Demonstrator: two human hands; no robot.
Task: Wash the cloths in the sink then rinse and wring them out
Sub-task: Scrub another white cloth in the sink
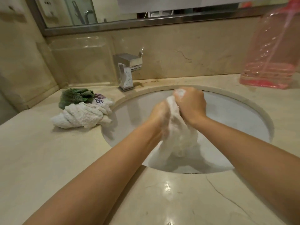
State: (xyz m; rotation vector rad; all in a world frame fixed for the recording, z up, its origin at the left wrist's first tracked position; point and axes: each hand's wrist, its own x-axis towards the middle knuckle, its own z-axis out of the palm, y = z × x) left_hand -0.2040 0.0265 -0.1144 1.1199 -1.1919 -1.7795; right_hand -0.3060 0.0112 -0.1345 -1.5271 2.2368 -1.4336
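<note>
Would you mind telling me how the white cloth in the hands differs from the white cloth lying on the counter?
The held white terry cloth hangs over the sink, sudsy; the white twisted cloth on the counter lies untouched, without suds. The left hand and right hand grip only the first. Both look textured.

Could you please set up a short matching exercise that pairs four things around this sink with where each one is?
Things:
1. white cloth
2. green cloth
3. tap
4. pink container

Places:
A. counter, far right
B. behind the sink
C. gripped by the left hand and right hand
D. counter, left of the sink

Pairs: 1-C, 2-D, 3-B, 4-A
</note>
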